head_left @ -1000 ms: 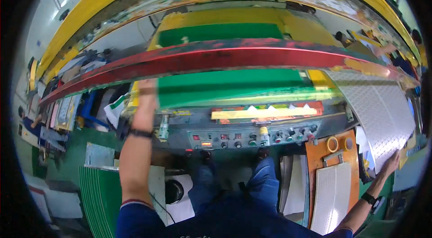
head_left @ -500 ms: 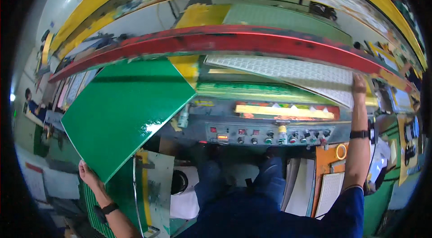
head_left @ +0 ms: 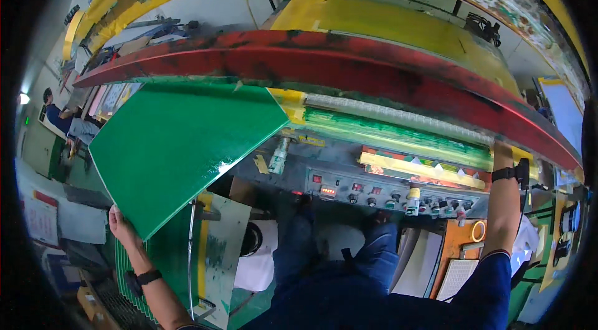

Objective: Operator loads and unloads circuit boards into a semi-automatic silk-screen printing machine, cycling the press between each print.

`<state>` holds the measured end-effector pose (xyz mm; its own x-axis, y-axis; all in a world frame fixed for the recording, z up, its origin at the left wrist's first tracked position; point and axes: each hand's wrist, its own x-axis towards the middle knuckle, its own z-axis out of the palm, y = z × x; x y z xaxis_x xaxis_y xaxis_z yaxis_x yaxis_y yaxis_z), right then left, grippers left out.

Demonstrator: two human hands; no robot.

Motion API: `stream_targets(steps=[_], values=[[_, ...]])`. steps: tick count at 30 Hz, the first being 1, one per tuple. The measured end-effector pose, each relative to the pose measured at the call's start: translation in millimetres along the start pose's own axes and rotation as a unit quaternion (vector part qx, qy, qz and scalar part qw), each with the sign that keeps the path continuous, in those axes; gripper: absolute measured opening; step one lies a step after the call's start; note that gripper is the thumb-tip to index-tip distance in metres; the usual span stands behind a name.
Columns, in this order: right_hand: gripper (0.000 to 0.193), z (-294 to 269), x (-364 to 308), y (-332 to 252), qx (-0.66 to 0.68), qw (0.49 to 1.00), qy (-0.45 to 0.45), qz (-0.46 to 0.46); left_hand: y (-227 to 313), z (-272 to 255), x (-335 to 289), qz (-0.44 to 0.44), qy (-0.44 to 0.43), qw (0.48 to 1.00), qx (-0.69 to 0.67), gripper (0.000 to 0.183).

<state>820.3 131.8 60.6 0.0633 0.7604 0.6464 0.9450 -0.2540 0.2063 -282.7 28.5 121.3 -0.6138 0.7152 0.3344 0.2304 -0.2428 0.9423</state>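
My left hand (head_left: 123, 230) pinches the near left corner of a large glossy green panel (head_left: 193, 143), which is held tilted at the left of the machine. The panel's far edge passes behind the red beam (head_left: 349, 71). My right hand (head_left: 502, 154) reaches in beneath the beam at the right end of a white textured panel (head_left: 398, 115). Its fingers are hidden there, so I cannot tell whether they grip. Only a narrow strip of the white panel shows, on the machine bed behind a green-streaked strip (head_left: 392, 138).
The machine's front carries a control panel (head_left: 398, 196) with knobs and a small bottle (head_left: 413, 201). A yellow-topped ledge (head_left: 423, 171) lies above it. At lower left stands a rack (head_left: 193, 261) with green panels. Another person (head_left: 62, 118) sits far left.
The white panel has gone from slanted in front of the beam to mostly under it, lined up with the bed. My right hand has moved in below the beam. The green panel stays in my left hand.
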Motion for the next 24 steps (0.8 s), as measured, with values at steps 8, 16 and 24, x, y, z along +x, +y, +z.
stream_targets(steps=[8, 16, 24], values=[[0.021, 1.9, 0.3, -6.7, 0.012, 1.000, -0.015, -0.009, 9.9, 12.4, -7.0, 0.003, 0.014, 1.000, 0.015, 0.018], [0.022, -0.3, 1.6, -13.9, 0.021, 0.999, -0.023, -0.015, 2.4, 3.5, -3.0, -0.003, 0.017, 1.000, 0.013, 0.017], [0.022, 3.0, 4.4, -19.6, 0.028, 0.999, -0.032, -0.024, -4.4, -5.2, -0.3, 0.002, 0.012, 1.000, 0.002, 0.017]])
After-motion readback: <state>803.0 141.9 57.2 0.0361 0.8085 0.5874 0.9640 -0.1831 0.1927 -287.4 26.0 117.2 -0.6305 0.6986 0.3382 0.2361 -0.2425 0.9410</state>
